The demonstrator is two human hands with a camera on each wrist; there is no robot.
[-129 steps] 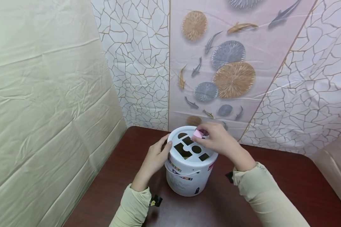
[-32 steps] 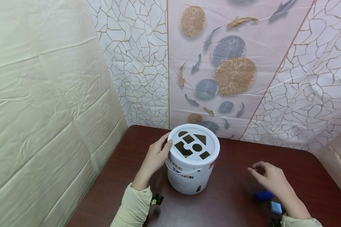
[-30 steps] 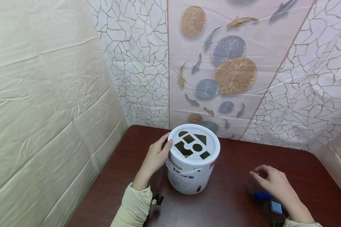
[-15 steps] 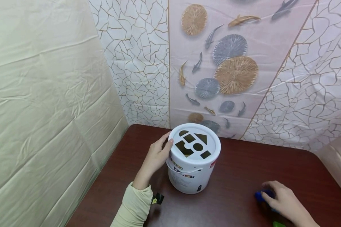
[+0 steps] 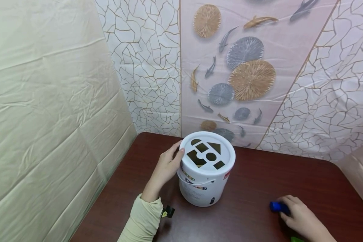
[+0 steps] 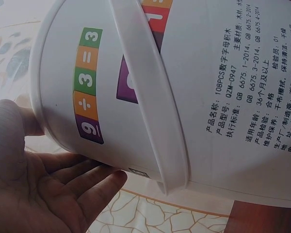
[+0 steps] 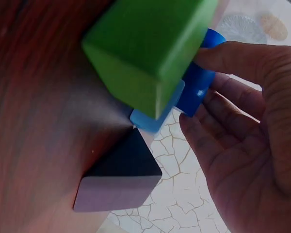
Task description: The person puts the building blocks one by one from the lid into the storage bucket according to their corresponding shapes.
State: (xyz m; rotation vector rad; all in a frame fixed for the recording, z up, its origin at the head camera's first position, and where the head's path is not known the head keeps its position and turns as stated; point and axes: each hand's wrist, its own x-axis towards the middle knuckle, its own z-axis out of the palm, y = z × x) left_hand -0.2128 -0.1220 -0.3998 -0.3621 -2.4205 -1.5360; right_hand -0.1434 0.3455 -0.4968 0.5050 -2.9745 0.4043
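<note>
A white bucket stands on the table, its lid cut with several shaped holes. My left hand holds its left side, thumb over the lid's rim and fingers along the wall; the left wrist view shows the bucket's printed side and white handle. To the right, my right hand grips a dark blue cylinder block between thumb and fingers. In the right wrist view, a green block partly covers a light blue block beside the cylinder. A triangular block with a mauve side lies below.
The dark red-brown table runs back to a patterned cloth wall. A pale cloth wall stands along the left. The green block's corner shows at the bottom edge of the head view.
Earlier my right hand held a pink block over the lid; that block is out of sight. The hand has moved right and down and taken hold of the blue cylinder. My left hand stays put.
</note>
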